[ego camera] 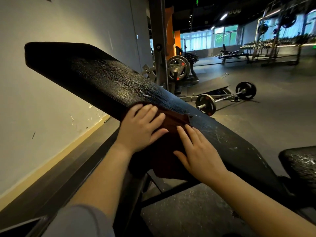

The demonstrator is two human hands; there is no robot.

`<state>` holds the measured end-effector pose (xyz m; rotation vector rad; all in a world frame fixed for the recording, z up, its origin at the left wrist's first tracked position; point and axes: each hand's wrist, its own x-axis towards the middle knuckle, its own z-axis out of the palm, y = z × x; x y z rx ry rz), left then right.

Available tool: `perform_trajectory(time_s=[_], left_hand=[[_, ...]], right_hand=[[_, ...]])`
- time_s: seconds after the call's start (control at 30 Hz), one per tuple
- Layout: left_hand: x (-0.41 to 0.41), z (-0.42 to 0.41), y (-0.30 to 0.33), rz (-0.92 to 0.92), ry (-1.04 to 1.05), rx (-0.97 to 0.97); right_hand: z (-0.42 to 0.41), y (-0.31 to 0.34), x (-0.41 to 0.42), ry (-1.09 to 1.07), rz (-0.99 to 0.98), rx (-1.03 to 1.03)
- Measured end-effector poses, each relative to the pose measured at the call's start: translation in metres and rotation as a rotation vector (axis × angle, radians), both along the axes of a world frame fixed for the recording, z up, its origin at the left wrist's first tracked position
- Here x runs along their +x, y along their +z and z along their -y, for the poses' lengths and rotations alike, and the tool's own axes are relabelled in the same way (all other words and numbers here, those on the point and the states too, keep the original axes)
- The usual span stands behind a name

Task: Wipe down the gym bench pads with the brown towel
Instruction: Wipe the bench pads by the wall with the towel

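The black inclined back pad (95,77) of the gym bench runs from the upper left down to the lower right, its surface glistening with droplets. The brown towel (172,122) lies over the pad's middle and hangs off its near edge. My left hand (142,127) presses flat on the towel's left part with fingers straight. Beside it, my right hand (198,151) lies flat on the towel's right part, fingers straight and spread. The black seat pad (299,165) shows at the right edge, scuffed with white marks.
A grey wall (51,100) stands close on the left. The bench's dark frame bars (171,190) run under the pad. A barbell with plates (225,98) lies on the floor beyond, with a loaded rack upright (159,48) behind the pad. Racks and benches fill the far right.
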<state>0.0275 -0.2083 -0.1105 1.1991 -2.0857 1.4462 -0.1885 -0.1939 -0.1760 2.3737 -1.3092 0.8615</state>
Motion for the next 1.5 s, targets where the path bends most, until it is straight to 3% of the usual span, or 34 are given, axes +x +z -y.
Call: perform_trajectory(time_s=[0.23, 0.5, 0.73, 0.87, 0.97, 1.17, 1.33, 1.5], left_hand=[[0.013, 0.007, 0.003, -0.111, 0.037, -0.102], [-0.046, 0.014, -0.050, -0.199, -0.068, -0.180], [-0.137, 0.020, -0.111, -0.236, -0.200, -0.149], [-0.170, 0.020, -0.132, -0.257, -0.216, -0.107], [-0.169, 0.017, -0.131, -0.204, -0.226, -0.082], [-0.103, 0.022, -0.077, 0.128, -0.301, -0.021], [-0.049, 0.015, -0.028, 0.185, -0.146, -0.014], [-0.088, 0.008, -0.069, 0.089, -0.091, 0.039]], right_hand=[[0.009, 0.011, 0.052, -0.005, 0.121, -0.032], [0.012, -0.035, -0.007, 0.003, 0.164, -0.121], [-0.003, -0.093, -0.111, -0.140, 0.113, 0.030], [-0.014, -0.104, -0.130, -0.213, 0.132, 0.119], [-0.018, -0.098, -0.130, -0.238, 0.128, 0.200], [-0.025, -0.060, -0.090, -0.135, 0.228, 0.225], [-0.012, -0.040, -0.034, -0.104, 0.257, 0.154], [-0.005, -0.066, -0.059, -0.070, 0.210, 0.058]])
